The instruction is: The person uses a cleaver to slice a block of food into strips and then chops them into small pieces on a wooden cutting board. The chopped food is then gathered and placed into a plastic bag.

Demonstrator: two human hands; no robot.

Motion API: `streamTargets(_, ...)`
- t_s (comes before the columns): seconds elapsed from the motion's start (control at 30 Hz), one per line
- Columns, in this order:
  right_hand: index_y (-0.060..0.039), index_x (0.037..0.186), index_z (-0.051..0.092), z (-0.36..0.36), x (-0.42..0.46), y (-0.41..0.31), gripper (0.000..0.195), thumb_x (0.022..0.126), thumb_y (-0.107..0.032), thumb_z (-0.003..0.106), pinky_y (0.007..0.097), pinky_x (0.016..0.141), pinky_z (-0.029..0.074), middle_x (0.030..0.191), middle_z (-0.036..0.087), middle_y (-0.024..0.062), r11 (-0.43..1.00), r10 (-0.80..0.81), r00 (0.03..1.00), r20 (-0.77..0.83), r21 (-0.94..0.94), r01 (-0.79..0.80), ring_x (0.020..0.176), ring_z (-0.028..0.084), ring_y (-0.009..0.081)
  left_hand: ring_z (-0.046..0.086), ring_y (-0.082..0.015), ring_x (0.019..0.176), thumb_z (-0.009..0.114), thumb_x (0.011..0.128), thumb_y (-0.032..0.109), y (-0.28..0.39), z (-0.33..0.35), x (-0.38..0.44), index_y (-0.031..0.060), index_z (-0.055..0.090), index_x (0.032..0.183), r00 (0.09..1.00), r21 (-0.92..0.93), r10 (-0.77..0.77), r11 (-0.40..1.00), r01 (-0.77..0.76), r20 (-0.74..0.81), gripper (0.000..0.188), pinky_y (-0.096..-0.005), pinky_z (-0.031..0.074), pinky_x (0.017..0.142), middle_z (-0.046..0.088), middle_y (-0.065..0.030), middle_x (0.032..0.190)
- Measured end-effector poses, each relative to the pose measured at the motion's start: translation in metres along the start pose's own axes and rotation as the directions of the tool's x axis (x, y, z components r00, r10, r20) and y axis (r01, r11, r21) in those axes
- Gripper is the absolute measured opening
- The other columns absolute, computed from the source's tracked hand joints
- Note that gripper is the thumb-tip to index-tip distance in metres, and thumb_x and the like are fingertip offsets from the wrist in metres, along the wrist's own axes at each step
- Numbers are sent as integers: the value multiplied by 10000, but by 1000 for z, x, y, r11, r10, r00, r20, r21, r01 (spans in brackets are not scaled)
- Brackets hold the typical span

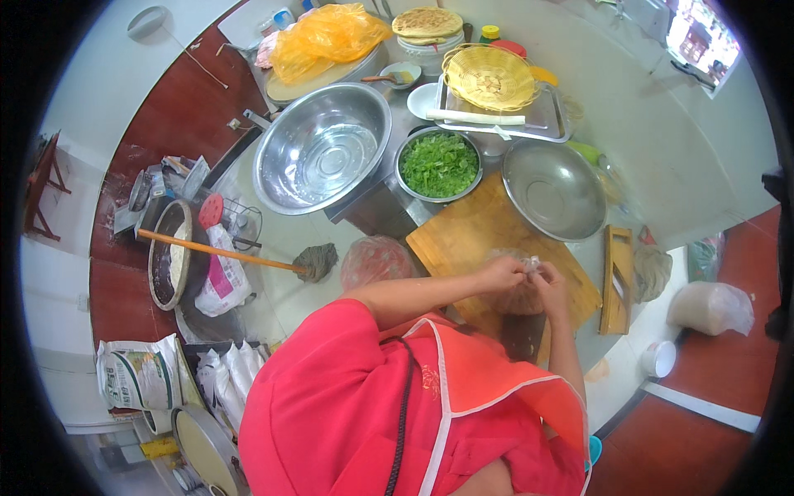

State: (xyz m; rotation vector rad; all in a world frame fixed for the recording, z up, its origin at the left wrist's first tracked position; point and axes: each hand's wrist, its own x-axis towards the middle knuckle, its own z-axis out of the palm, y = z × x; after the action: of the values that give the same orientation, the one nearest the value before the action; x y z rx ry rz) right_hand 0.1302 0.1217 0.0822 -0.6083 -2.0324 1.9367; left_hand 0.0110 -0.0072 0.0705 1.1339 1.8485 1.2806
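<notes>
Both hands pinch the gathered neck of a clear plastic bag [516, 301], whose brownish contents cannot be made out. On the neck's left side is my left hand [504, 274]; my right hand [551, 284] grips it from the right. The bag is over the near part of a wooden cutting board [484, 229]. Beyond it stands a steel bowl of chopped green leaves [440, 164]. An empty steel bowl [554, 189] rests at the board's far right. A large steel basin [322, 149] sits farther left.
A wooden slicer [616, 279] lies right of the board. At the back are a wicker basket [490, 77] on a metal tray [552, 124], flatbreads [427, 22] and an orange plastic bag [329, 40]. A mop [223, 250] and a filled red-tinted bag [377, 261] are at left.
</notes>
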Motion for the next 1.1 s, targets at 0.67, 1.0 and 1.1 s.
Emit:
streamTargets(0.67, -43, 1041, 602, -56, 13, -51, 230, 849, -169, 612, 185, 402, 277, 629, 536, -3, 865, 447, 894, -39, 275, -421, 455, 397, 39, 589, -111, 762, 608, 901, 238, 21, -19, -19, 80, 700, 934, 941, -399, -274, 855, 332, 196, 186, -277, 473, 682, 674, -21, 887)
streamTargets(1.0, -69, 795, 635, -27, -49, -13, 116, 812, -184, 643, 224, 440, 352, 611, 532, -6, 829, 553, 831, 57, 56, -556, 494, 468, 77, 597, -96, 703, 663, 795, 22, 8, -8, -8, 22, 704, 868, 967, -502, -253, 836, 222, 8, 84, -241, 472, 628, 678, -24, 790)
streamTargets(1.1, -28, 866, 644, -14, -48, 3, 133, 809, -148, 640, 256, 584, 450, 715, 589, 41, 913, 98, 970, -223, -368, -177, 638, 555, 124, 602, -124, 696, 648, 751, -19, 13, -12, -7, 44, 689, 849, 993, -161, -112, 981, 107, -24, 124, -254, 470, 630, 670, -24, 782)
